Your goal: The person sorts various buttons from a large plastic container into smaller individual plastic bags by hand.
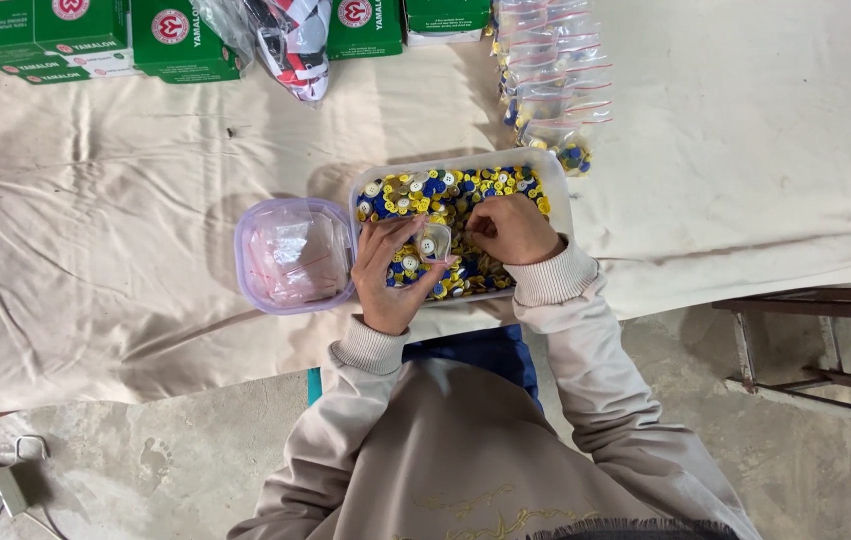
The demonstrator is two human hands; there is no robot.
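**Buttons and bag over the tub**

While our left hand (388, 275) pinches a small clear bag (433, 243) open above the white tub (557, 185), our right hand (512, 228) sits closed, fingertips gathered down into the buttons (445, 190), which are yellow, blue and white. We cannot tell whether those fingertips hold a button. A white button shows through the bag.

Risks, as we judge them: the bag mouth is narrow and floppy, so a button let go off-centre could miss it; over the tub it would only drop back in. A loose pinch could tip the bag and spill it.

Edges: the tub sits at the near edge of the cream cloth (125, 200), just beyond our lap, with bare floor below. Touching its left side is a round clear container (292, 255) holding empty bags. Filled bags (555, 70) lie far right, green boxes (45, 35) far left. Open cloth lies on both sides.
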